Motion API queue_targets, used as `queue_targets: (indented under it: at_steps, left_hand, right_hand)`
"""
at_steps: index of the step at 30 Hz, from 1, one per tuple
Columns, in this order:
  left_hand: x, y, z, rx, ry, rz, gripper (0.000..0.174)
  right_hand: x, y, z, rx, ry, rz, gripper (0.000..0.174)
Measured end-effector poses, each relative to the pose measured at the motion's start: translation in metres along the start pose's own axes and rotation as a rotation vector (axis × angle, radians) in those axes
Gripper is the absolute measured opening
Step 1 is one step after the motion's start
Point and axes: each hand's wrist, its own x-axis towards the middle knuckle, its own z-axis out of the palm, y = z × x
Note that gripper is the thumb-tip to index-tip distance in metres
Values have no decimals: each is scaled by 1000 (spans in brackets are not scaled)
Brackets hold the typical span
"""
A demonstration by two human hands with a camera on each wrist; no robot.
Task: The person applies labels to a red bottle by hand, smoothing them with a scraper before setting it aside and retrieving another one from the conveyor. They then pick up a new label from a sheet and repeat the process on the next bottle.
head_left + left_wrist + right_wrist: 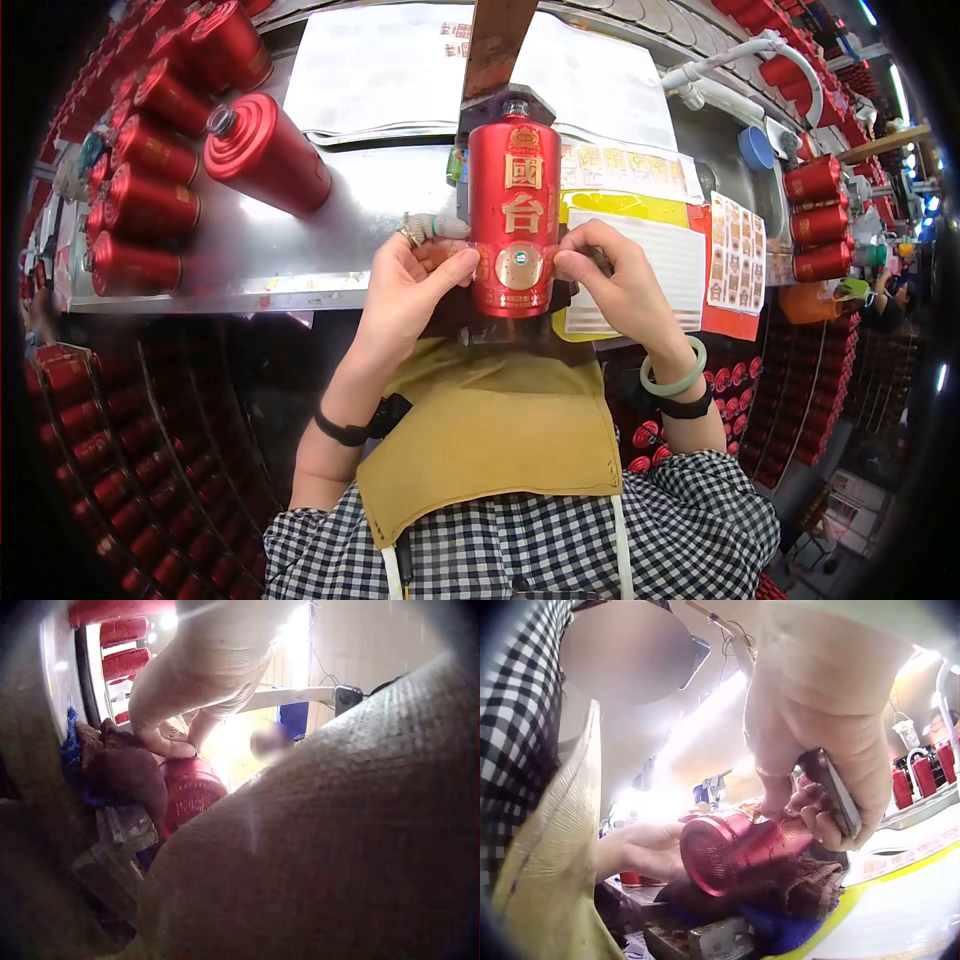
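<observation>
A red bottle [488,190] with raised gold characters lies in front of the person, its neck pointing away. A gold label [520,268] with a round middle spans its lower part. My left hand [405,285] is at the label's left end, thumb and fingers pinching there; a pale cover with a green band wraps its index finger. From the other side my right hand [622,280] pinches the label's right end with thumb and index finger. Its other fingers curl round a dark flat tool [838,795]. Brown cloth [817,889] lies under the bottle.
Several red bottles [150,200] stand at the left, one larger and nearer [265,155]. Sticker sheets [735,255] and a white striped pad [640,265] lie at the right. A wooden post [497,45] rises behind the bottle. A white pipe [735,55] curves at the back right.
</observation>
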Motion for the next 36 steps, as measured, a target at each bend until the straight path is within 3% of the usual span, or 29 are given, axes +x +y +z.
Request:
queue_targets:
  at_steps: [16, 19, 21, 22, 23, 26, 31, 33, 36]
  left_hand:
    - [-1, -5, 5, 7, 37, 0, 30]
    - [-2, -4, 5, -9, 52, 40, 30]
    - [-2, -2, 5, 9, 59, 23, 31]
    - [-2, -1, 4, 11, 63, 23, 31]
    - [-2, 0, 3, -4, 56, 12, 31]
    - [-3, 2, 2, -27, 59, -10, 32]
    - [-4, 3, 6, -42, 83, -8, 33]
    - [-7, 6, 15, 45, 65, 78, 32]
    - [-7, 6, 23, 118, 40, 121, 32]
  right_hand:
    - [-1, 1, 0, 1, 18, -14, 10]
    - [-5, -14, -1, -164, 127, -19, 24]
    - [-6, -16, 3, -341, 365, -323, 46]
    - [-12, -18, 3, -394, 308, -316, 74]
    - [-16, -23, 10, -391, 306, -314, 74]
    - [-19, -26, 32, -434, 223, -320, 116]
    - [-8, -11, 18, -424, 201, -386, 115]
    - [-4, 16, 10, -202, 59, -308, 118]
    - [-6, 34, 11, -14, 100, -281, 115]
